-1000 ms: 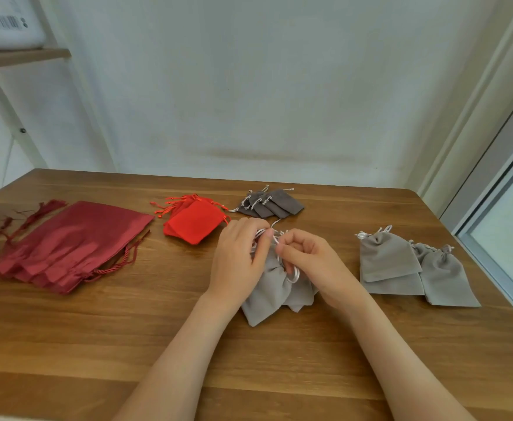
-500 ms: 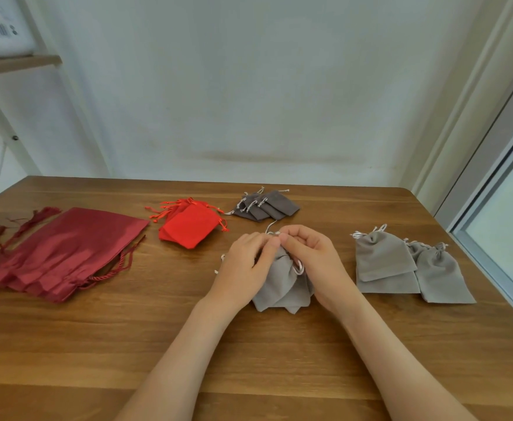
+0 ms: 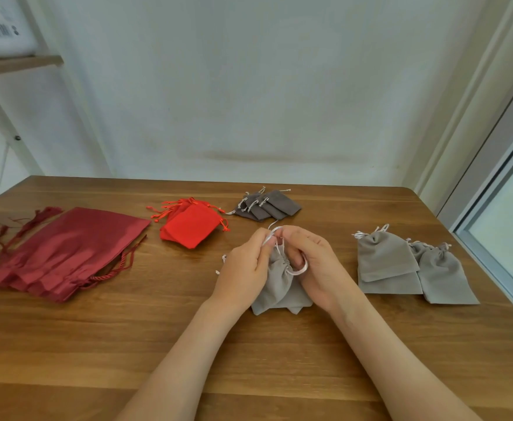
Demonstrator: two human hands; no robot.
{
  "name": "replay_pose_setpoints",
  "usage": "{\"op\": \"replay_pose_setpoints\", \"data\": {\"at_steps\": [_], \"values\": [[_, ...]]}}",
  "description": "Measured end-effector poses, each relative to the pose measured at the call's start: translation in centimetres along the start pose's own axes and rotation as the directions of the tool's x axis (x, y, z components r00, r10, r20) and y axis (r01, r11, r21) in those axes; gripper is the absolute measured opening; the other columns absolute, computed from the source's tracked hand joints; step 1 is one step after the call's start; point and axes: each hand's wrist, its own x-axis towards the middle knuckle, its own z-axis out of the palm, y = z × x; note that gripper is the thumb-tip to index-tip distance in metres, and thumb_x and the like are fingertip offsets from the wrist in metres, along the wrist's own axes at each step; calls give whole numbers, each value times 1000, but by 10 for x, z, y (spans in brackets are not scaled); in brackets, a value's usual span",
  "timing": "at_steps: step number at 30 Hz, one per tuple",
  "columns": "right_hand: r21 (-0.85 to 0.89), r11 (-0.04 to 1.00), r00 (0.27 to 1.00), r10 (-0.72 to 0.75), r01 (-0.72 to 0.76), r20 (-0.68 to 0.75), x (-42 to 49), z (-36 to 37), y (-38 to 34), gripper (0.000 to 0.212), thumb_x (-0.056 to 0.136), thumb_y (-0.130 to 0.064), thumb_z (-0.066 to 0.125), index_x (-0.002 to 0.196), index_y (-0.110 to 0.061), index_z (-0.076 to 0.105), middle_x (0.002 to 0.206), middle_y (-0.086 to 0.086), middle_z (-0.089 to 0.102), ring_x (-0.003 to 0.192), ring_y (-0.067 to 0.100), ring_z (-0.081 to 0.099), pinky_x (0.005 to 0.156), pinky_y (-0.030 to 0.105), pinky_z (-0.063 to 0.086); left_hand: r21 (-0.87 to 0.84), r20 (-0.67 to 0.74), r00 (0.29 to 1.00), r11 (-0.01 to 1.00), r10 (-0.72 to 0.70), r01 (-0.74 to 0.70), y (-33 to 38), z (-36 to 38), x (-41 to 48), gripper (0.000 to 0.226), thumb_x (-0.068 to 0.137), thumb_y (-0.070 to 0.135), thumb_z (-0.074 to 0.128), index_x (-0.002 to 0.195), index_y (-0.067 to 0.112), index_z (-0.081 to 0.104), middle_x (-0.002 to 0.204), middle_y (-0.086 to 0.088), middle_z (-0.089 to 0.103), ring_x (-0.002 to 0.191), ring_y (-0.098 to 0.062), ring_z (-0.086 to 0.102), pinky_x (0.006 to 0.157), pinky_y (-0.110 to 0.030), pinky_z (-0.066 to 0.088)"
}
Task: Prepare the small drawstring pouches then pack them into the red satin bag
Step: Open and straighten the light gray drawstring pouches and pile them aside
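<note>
The grey pouch [image 3: 279, 287] sits in the middle of the worktop [image 3: 97, 344], right between your two hands, and its top is bunched up tight. Your left hand [image 3: 244, 275] and your right hand [image 3: 312, 262] both have curled fingers, and both pinch the white string [image 3: 275, 230] just above the top of the pouch. A loop of that string also shows by your right hand, beside the pouch's neck. Behind your hands lie some dark grey pouches [image 3: 267, 205] in a little overlapping pile, and just left of them are the small red pouches [image 3: 191, 227]. Far over on the left, the red satin bags [image 3: 66, 250] lie flat in a stack with their cords trailing out. On the right, near the window, the light grey pouches [image 3: 385, 262] lie side by side, partly on top of each other. Up in the left corner there is a shelf [image 3: 18, 63] with a white thing on it
</note>
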Motion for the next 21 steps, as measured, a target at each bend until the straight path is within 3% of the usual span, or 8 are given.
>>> {"op": "replay_pose_setpoints", "data": {"at_steps": [5, 8, 11, 14, 16, 18, 21], "values": [[-321, 947, 998, -45, 29, -42, -1, 4, 2, 20, 86, -18, 66, 101, -4, 65, 61, -1, 52, 51, 7, 42, 53, 19, 36, 126, -65, 997, 991, -36, 44, -6, -1, 2, 16, 100, 19, 38, 87, 15, 47, 70, 3, 51, 63, -11, 48, 55, -31, 30], [-480, 873, 996, -84, 82, 18, -2, 5, 4, 15, 88, -13, 65, 100, -6, 68, 55, -4, 47, 50, 5, 41, 51, 17, 36, 242, -174, 983, 970, 55, -12, -13, -1, 4, 19, 94, 18, 35, 82, 11, 47, 81, 0, 48, 75, -15, 42, 63, -27, 31], [-513, 851, 993, -78, 112, 88, -4, 5, 2, 12, 93, -19, 59, 90, -11, 68, 54, -1, 45, 51, 6, 41, 54, 16, 37, 276, -248, 963, 960, 108, -36, -19, -2, 7, 25, 89, 20, 32, 83, 7, 53, 86, 0, 44, 79, -12, 38, 68, -22, 29], [-480, 865, 983, -69, 145, 171, -6, 4, -2, 30, 96, -22, 43, 86, -6, 66, 55, 9, 41, 52, 9, 38, 62, 15, 38, 247, -240, 970, 969, 38, 23, -18, -2, 8, 22, 97, 18, 37, 81, 10, 50, 85, 2, 42, 78, -15, 40, 69, -25, 31], [-464, 875, 980, -53, 138, 193, -6, 4, -3, 32, 94, -23, 42, 75, -14, 66, 56, 12, 40, 52, 11, 37, 63, 20, 36, 254, -220, 975, 965, -5, 63, -17, -3, 8, 22, 101, 18, 38, 79, 15, 43, 81, 3, 40, 76, -17, 40, 69, -29, 33], [-493, 864, 989, -31, 100, 146, -6, 5, -2, 35, 98, -24, 48, 66, -19, 63, 55, 10, 41, 53, 11, 37, 62, 23, 35, 252, -189, 982, 965, -21, 69, -17, -3, 8, 20, 101, 19, 38, 82, 16, 42, 82, 1, 43, 77, -18, 42, 70, -33, 36], [-521, 850, 998, -58, 70, 40, -5, 4, 0, 25, 97, -19, 51, 78, -8, 62, 50, -4, 43, 48, 6, 37, 54, 19, 33, 198, -134, 991, 980, -8, 35, -17, -3, 7, 9, 98, 14, 42, 98, 16, 51, 97, 5, 51, 91, -10, 46, 82, -34, 42]]}}
